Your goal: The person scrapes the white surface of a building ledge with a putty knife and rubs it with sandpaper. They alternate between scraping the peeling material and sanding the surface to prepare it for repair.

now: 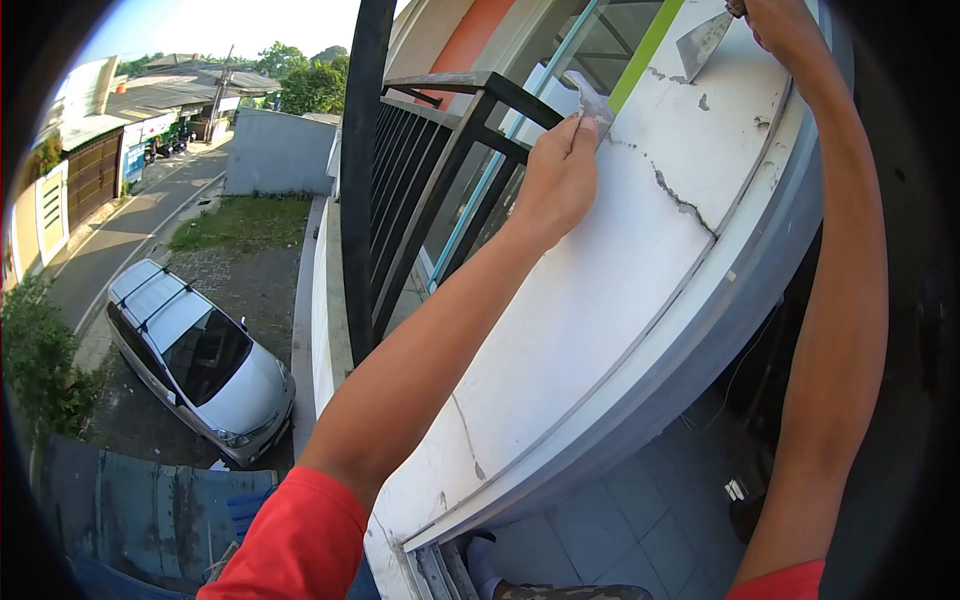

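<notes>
At the top right my right hand (787, 32) is closed around the handle of a putty knife (705, 46). Its flat, triangular metal blade lies against or just over the white wall (610, 270), beside small chipped patches. My left hand (562, 175) pinches a thin, crumpled whitish piece (592, 100) near the green edge strip; I cannot make out what it is. A dark, jagged crack (682, 200) runs across the wall between my two arms. A thinner crack (465, 435) shows lower down.
A black metal railing (425, 190) stands just left of my left hand. Beyond the wall's outer edge, far below, a silver car (205, 355) is parked by a road. Grey floor tiles (610, 510) and a foot show at the bottom.
</notes>
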A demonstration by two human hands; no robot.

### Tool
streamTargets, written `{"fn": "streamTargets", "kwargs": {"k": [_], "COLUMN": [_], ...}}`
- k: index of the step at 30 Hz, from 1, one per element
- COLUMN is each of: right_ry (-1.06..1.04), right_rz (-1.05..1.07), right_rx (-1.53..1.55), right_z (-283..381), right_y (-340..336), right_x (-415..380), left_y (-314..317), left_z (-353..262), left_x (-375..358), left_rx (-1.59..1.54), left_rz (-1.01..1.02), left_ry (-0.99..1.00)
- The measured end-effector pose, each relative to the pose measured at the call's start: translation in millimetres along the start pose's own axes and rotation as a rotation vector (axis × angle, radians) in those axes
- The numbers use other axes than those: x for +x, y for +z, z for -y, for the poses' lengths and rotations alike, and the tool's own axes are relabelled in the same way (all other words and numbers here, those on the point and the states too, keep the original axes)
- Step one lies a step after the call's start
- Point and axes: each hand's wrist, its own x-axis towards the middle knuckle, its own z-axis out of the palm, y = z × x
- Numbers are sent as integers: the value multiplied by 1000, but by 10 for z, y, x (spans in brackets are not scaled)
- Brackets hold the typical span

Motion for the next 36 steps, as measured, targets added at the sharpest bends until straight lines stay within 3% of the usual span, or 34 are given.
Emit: {"fn": "streamTargets", "kwargs": {"k": [1, 3, 4, 8, 11, 12, 14, 16, 19, 20, 24, 27, 30, 33, 34, 36], "right_ry": [7, 140, 85, 22, 89, -31, 157, 116, -117, -98, -164, -144, -152, -177, -185, -198], "right_rz": [38, 309, 310, -60, 317, 329, 59, -171, 120, 198, -118, -211, -324, -327, -332, -341], "right_rx": [-6, -130, -131, -24, -253, -226, -97, -31, -256, -216, 11, 110, 124, 159, 181, 228], "right_z": [63, 299, 300, 111, 333, 297, 285, 171, 131, -17, 90, 33, 25, -18, -31, -41], "right_y": [43, 155, 185, -6, 179, 307, 123, 44, 131, 181, -140, -325, -338, -396, -409, -435], "right_x": [-85, -213, -198, 35, -168, -154, 10, 6, -321, -191, -282, -321, -422, -508, -525, -570], "left_y": [8, 49, 52, 48, 38, 68, 84, 46, 70, 84, 122, 381, 513, 395, 400, 307], "left_z": [-5, -36, -61, 47, -19, -18, -9, -9, -13, -24, -209, -57, -231, -401, -225, -112], "left_x": [-10, -44, -37, -42, -66, -71, -60, -27, -51, -54, -38, 306, 709, 460, 333, -73], "left_rx": [-6, -11, -12, 10, -53, -34, 6, -5, 21, 53, 222, 320, 252, 342, 372, 415], "left_rz": [7, -1, -9, -48, -33, -42, -72, -64, -42, -39, 67, 9, 76, 155, 78, 80], "left_ry": [-28, -49, -50, 45, 22, 40, 86, 90, 60, 86, 125, 601, 475, 269, 491, 598]}}
